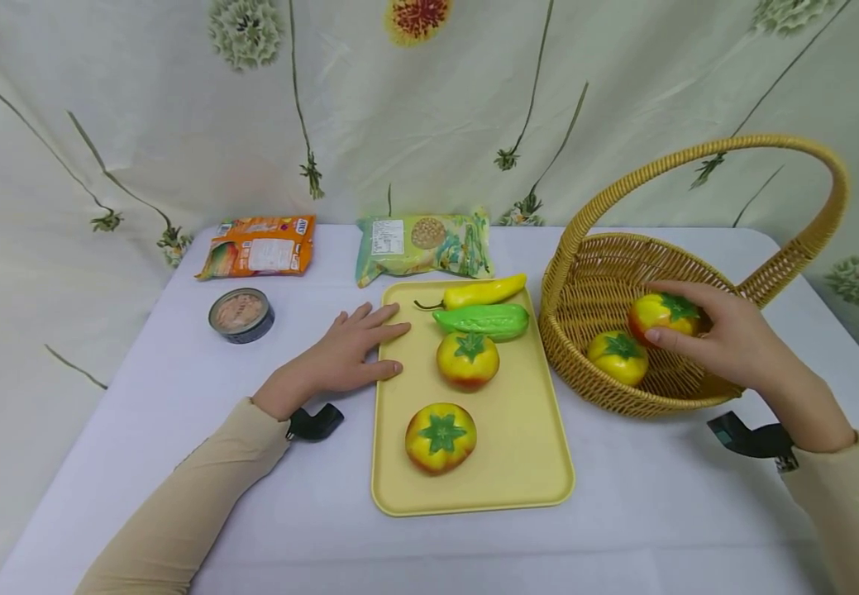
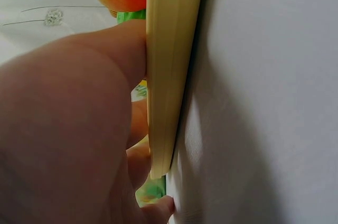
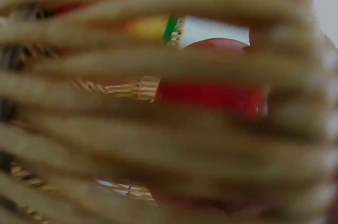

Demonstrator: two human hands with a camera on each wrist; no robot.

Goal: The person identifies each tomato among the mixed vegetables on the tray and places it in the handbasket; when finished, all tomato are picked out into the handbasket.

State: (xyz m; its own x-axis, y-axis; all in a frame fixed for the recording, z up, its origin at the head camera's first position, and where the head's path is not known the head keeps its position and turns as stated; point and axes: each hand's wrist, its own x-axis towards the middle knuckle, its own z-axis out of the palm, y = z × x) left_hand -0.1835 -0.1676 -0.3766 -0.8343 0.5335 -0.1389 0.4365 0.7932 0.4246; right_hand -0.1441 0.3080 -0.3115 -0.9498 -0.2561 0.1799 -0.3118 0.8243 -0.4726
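Note:
My right hand (image 1: 745,339) reaches into the wicker basket (image 1: 566,355) and grips a yellow-and-red toy persimmon (image 1: 652,312) with a green star-shaped top. Beside it in the basket lies another toy persimmon (image 1: 615,359). In the right wrist view, blurred wickerwork (image 3: 95,134) covers most of the hand's work. My left hand (image 1: 343,351) rests with spread fingers on the left edge of the yellow tray (image 1: 511,446). On that tray are a yellow chili pepper (image 1: 484,292), a green bumpy gourd (image 1: 481,321) and two more persimmons, one central (image 1: 468,364), one nearer (image 1: 440,438).
Left of the tray stands a round tin can (image 1: 241,316). Behind it lies an orange snack packet (image 1: 261,248), and a green packet (image 1: 425,244) lies behind the tray. The basket's tall handle (image 1: 704,149) arches above the right side. A floral curtain (image 1: 429,107) hangs behind the table.

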